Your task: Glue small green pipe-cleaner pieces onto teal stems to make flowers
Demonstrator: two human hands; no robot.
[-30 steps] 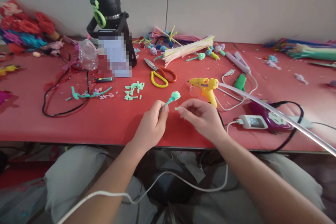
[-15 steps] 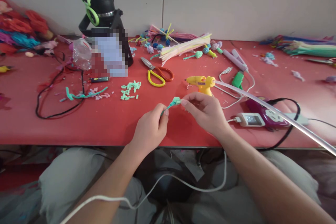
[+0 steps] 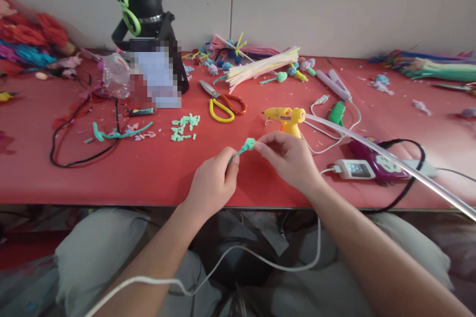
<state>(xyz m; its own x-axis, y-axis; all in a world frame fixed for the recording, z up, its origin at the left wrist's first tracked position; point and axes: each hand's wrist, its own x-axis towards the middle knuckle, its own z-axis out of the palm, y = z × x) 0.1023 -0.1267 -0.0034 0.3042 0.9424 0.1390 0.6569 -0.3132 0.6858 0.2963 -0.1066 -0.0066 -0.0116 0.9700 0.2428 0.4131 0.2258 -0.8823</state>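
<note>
My left hand (image 3: 213,176) is closed around the thin stem of a mint-green pipe-cleaner flower (image 3: 248,144), its small clustered head pointing right. At the right edge of that head, the thumb and forefinger of my right hand (image 3: 288,158) are pinched together; whether a separate small piece sits between them is hidden. Just beyond my right hand stands a yellow hot glue gun (image 3: 284,116) with a long clear glue stick (image 3: 390,158) running out of its back. Short cut mint-green pieces (image 3: 184,127) lie in a loose pile to the left.
Scissors (image 3: 222,104) with yellow and red handles lie behind my hands. Farther back are a bundle of pale pipe cleaners (image 3: 262,69) and a finished-looking green pompom stem (image 3: 280,77). A black bottle (image 3: 141,5) stands back left. To the right sit a purple device (image 3: 386,161) and a lilac iron (image 3: 333,84).
My right fingertips have shifted very slightly left against the green head, which has turned a little. The left hand stays nearly still, and the things on the table have not moved.
</note>
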